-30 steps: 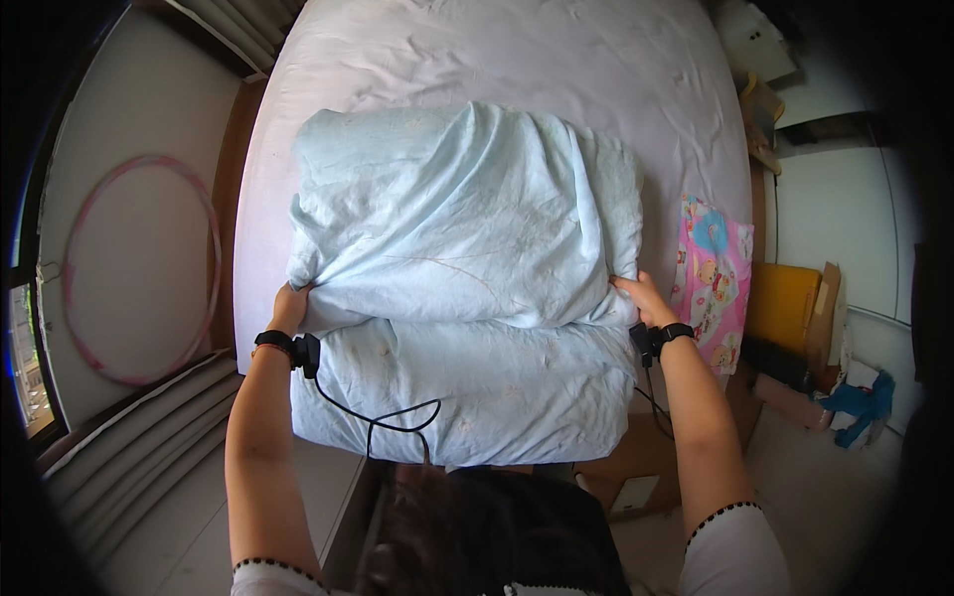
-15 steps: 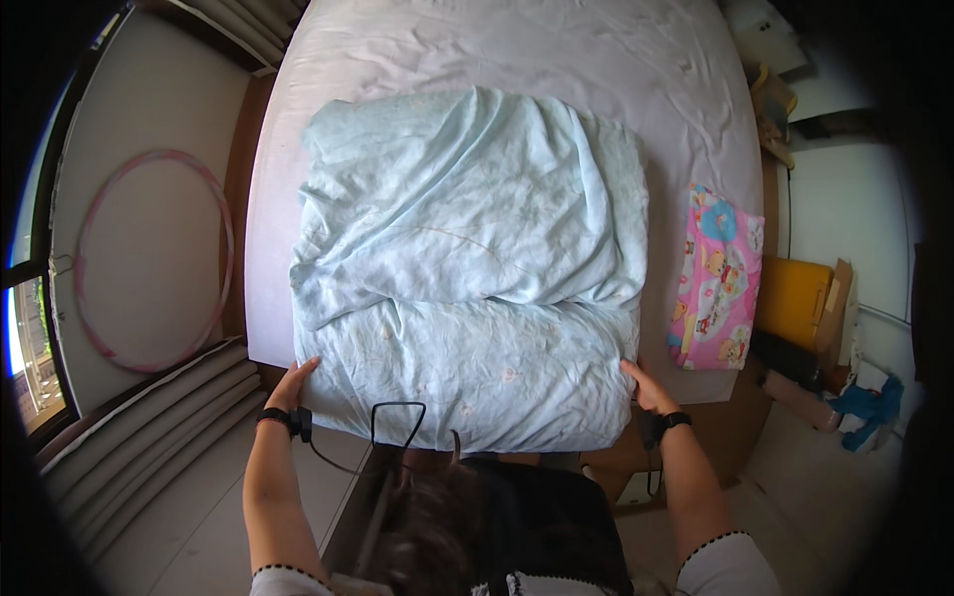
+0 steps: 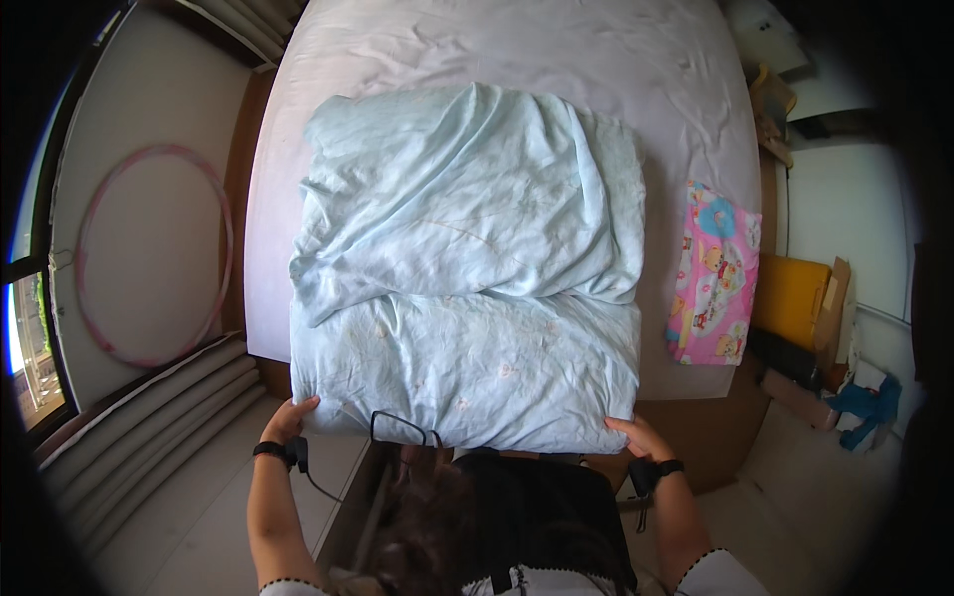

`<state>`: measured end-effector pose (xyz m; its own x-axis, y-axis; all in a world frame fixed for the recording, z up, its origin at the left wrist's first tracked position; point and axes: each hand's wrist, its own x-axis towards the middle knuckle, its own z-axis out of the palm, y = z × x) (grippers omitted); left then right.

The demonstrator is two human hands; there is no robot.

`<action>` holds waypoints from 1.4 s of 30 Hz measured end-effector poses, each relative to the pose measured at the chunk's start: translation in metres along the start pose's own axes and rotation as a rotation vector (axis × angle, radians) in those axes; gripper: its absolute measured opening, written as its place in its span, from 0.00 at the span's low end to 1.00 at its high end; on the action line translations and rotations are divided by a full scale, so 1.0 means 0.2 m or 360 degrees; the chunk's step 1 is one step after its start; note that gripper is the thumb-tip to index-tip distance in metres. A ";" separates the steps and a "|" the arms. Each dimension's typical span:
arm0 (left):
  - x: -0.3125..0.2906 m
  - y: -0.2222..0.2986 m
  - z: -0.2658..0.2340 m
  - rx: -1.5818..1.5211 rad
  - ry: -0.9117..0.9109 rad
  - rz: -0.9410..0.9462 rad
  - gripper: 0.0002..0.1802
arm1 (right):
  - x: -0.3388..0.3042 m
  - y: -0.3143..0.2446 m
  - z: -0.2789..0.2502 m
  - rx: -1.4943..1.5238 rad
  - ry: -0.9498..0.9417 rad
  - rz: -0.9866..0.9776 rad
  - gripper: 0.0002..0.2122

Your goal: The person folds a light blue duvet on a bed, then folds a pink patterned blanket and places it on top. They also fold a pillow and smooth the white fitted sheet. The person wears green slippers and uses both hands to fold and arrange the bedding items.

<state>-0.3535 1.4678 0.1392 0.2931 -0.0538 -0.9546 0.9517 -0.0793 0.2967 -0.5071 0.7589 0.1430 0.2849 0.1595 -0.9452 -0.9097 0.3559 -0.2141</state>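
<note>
Holding quilt | left grip, right grip | near corners, spread wide

Passable bed strip between quilt and pink cloth; cable (black, looped) obstructs quilt's near edge.

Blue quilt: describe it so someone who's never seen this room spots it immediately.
Find the pale-sheeted bed. Across its near end lies the folded light blue quilt, with your left hand and right hand at its near corners. Its thick bulk sets it apart from the smaller, flatter pink bear-print cloth to its right.
</note>
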 end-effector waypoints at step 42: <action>0.90 0.94 0.32 0.0691 0.0810 0.0896 0.29 | 0.42 -0.35 0.10 -0.0082 0.0719 -0.0827 0.26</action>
<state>-0.1269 1.3789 0.0252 0.8130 0.2435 -0.5288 0.5644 -0.5524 0.6134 -0.4144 0.7654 0.0837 0.5443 -0.4232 -0.7243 -0.7054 0.2363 -0.6682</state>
